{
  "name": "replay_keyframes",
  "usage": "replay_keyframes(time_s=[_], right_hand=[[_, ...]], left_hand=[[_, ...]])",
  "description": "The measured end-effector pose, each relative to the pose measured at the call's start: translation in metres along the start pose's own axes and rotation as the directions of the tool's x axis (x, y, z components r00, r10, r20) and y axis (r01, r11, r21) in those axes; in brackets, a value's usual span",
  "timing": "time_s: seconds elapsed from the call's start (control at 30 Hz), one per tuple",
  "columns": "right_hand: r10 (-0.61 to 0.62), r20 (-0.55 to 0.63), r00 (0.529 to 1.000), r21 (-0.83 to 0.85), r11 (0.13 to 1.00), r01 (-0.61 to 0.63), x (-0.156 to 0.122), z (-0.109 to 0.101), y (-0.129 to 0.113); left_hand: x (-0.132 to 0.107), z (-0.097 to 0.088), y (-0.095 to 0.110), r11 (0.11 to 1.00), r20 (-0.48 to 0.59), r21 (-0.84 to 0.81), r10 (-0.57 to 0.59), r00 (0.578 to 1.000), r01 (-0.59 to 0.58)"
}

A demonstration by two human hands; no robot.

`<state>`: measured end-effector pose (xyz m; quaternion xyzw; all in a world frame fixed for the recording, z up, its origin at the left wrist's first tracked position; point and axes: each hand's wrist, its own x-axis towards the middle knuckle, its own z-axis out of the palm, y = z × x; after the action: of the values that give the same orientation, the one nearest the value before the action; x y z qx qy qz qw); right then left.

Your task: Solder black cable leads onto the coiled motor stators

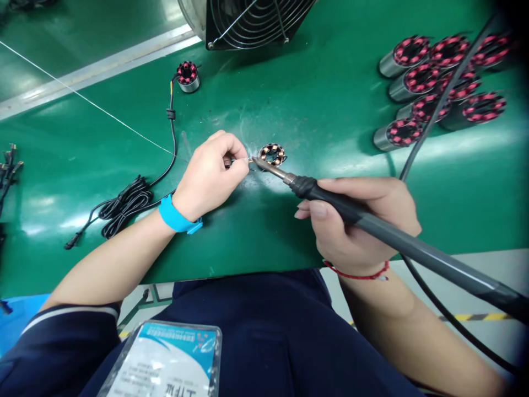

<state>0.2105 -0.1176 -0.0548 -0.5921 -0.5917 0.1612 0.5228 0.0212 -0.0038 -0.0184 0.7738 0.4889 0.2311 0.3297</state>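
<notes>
My left hand (212, 173) is closed in a pinch on a thin solder wire (103, 110) that runs in from the upper left, its end held at the edge of a small ring-shaped coil part (271, 154) on the green mat. My right hand (355, 220) grips a grey soldering iron (372, 223) like a pen. The iron's metal tip touches the left edge of the ring, right where the wire ends. A blue strap circles my left wrist and a red cord my right.
Several metal cylinders with red-and-black wound ends (430, 82) lie at the upper right. A similar part with a black cable (188, 76) lies at the upper left, its cable coiled (124, 204) by my left forearm. A fan guard (252, 22) stands at the top. The table edge (248, 270) runs near my body.
</notes>
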Motion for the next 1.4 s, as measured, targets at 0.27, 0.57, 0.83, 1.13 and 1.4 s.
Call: replay_keyframes(time_s=[0.27, 0.57, 0.83, 1.13, 1.4], right_hand=[[0.038, -0.01, 0.999, -0.023, 0.999, -0.039, 0.0, -0.001, -0.002], [0.0, -0.069, 0.998, 0.04, 0.999, 0.003, 0.002, 0.003, -0.001], [-0.043, 0.002, 0.999, 0.05, 0.998, 0.043, 0.013, 0.003, -0.01], [-0.021, 0.286, 0.958, 0.007, 1.0, 0.02, 0.059, 0.003, -0.032], [-0.051, 0.464, 0.884, -0.02, 0.997, 0.068, 0.079, 0.03, -0.013]], left_hand=[[0.001, 0.001, -0.004, 1.0, -0.006, -0.011, -0.008, 1.0, 0.008], [0.002, 0.001, -0.004, 1.0, -0.013, -0.025, -0.002, 1.0, 0.002], [0.003, 0.001, -0.003, 1.0, -0.013, -0.022, -0.015, 1.0, 0.015], [0.003, 0.001, -0.007, 1.0, -0.025, 0.01, 0.023, 0.999, -0.023], [0.002, 0.0, -0.005, 1.0, -0.053, -0.014, 0.02, 0.998, -0.021]])
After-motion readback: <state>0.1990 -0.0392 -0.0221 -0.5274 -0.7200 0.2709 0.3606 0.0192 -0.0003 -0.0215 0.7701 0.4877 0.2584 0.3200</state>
